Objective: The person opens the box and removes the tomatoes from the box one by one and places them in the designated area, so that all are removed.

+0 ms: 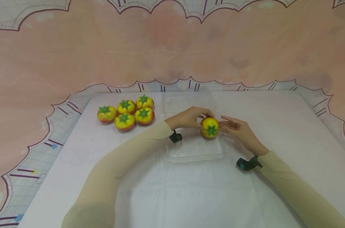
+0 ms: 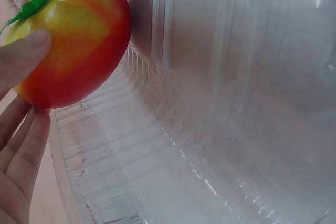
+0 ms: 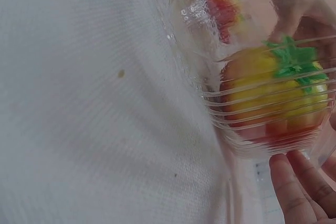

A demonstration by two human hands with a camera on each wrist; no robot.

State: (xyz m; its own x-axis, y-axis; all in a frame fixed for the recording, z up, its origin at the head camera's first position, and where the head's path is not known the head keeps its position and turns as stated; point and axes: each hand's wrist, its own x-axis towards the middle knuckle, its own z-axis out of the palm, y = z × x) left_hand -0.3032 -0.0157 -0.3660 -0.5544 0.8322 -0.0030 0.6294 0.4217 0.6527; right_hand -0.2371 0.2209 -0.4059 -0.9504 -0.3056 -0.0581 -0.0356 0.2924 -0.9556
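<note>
A glossy yellow-and-red tomato point(image 1: 210, 127) with a green star-shaped leaf top is over the right part of a clear plastic clamshell box point(image 1: 189, 147). My left hand point(image 1: 190, 117) pinches it between thumb and fingers; the thumb point(image 2: 26, 53) lies across its side in the left wrist view. On the other side, my right hand point(image 1: 238, 129) has its fingers nearly straight, at the box's right wall. Its fingertips point(image 3: 281, 169) are by the ribbed clear wall in the right wrist view, with the tomato seen through the plastic. Whether the tomato touches the box floor is unclear.
Several similar tomatoes point(image 1: 125, 122) sit grouped on the white tabletop point(image 1: 149, 190), left of the box. The box's open lid point(image 1: 186, 101) lies toward the back. A patterned peach cloth point(image 1: 161, 47) rises behind the table.
</note>
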